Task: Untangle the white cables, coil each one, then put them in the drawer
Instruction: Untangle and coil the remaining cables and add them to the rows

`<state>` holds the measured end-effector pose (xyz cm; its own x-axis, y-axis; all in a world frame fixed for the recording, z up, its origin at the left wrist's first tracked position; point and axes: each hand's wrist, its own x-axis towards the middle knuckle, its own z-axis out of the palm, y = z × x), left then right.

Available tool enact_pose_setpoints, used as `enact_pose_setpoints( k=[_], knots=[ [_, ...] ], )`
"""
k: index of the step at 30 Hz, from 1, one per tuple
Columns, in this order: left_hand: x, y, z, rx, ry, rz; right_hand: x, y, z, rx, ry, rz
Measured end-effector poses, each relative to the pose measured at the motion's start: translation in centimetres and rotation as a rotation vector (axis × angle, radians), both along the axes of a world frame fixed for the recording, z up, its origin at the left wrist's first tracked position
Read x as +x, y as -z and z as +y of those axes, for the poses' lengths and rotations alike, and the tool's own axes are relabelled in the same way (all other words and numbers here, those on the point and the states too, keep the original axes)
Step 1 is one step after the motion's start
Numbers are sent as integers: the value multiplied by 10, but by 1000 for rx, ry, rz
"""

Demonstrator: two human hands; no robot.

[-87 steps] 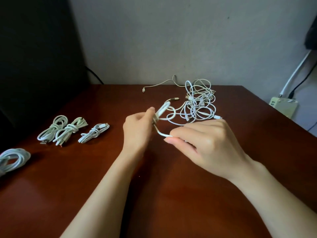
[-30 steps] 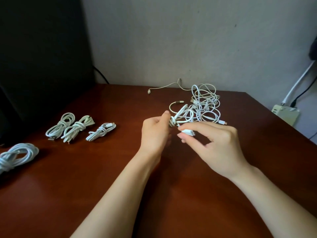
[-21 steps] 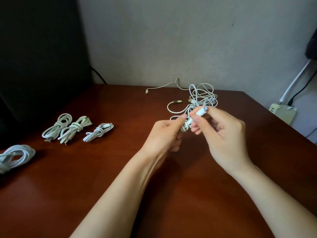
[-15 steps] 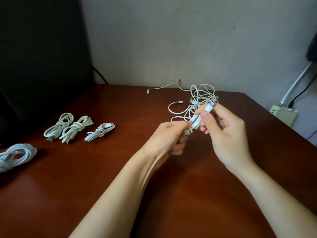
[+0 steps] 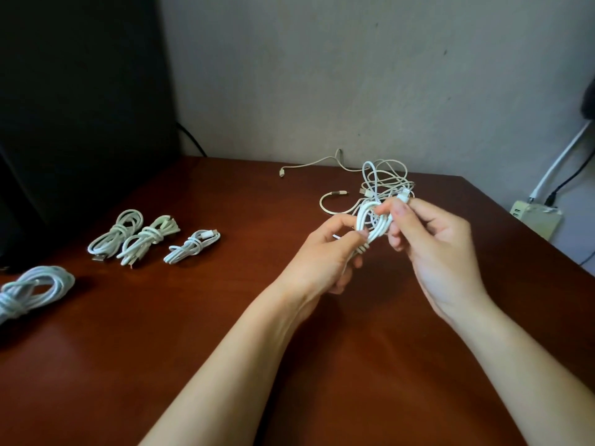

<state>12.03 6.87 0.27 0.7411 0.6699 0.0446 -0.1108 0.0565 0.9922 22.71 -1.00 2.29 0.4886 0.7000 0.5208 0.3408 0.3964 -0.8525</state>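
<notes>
Above the middle of the brown table (image 5: pixel 225 317), my left hand (image 5: pixel 325 255) grips the lower end of a small white cable coil (image 5: pixel 373 226). My right hand (image 5: pixel 431 243) pinches the coil's loose end with its white plug (image 5: pixel 404 197) at the top. Behind them a tangle of white cables (image 5: pixel 383 181) lies near the wall. Three coiled cables lie at the left: one (image 5: pixel 116 233), a second (image 5: pixel 148 238) and a smaller third (image 5: pixel 191 246). A larger coil (image 5: pixel 32 289) sits at the left edge. No drawer is visible.
A dark panel (image 5: pixel 80 91) stands at the back left with a black wire beside it. A power strip (image 5: pixel 536 217) with plugged leads sits beyond the table's right edge. One thin cable end (image 5: pixel 283 172) lies by the wall.
My hands moved right and back toward the tangle. My right hand carried the plug end from beneath the coil up to its top, winding it round the bundle that my left hand holds.
</notes>
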Motion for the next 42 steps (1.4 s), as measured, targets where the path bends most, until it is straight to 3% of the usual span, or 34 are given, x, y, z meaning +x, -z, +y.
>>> enact_pose_setpoints(
  k=[9,14,18,23,25,31,36,42],
  knots=[
    [-3,0,5,-85,-96,-130,-13,-2,-2,-91,-64,244],
    [-2,3,1,63,-189,-101,-14,0,-1,-173,-94,252],
    [-2,7,5,389,-251,2,-10,2,-1,-181,-31,-12],
    [-4,10,7,720,-219,133,5,10,-2,-36,269,-632],
    [-2,11,6,788,-158,176,8,12,-1,9,324,-709],
    [-4,5,1,819,-58,107,12,17,2,1,384,-634],
    [-4,0,-8,764,-80,106,9,16,5,-65,307,-428],
    [-3,2,-12,976,-223,239,7,13,5,-188,259,-175]
  ],
)
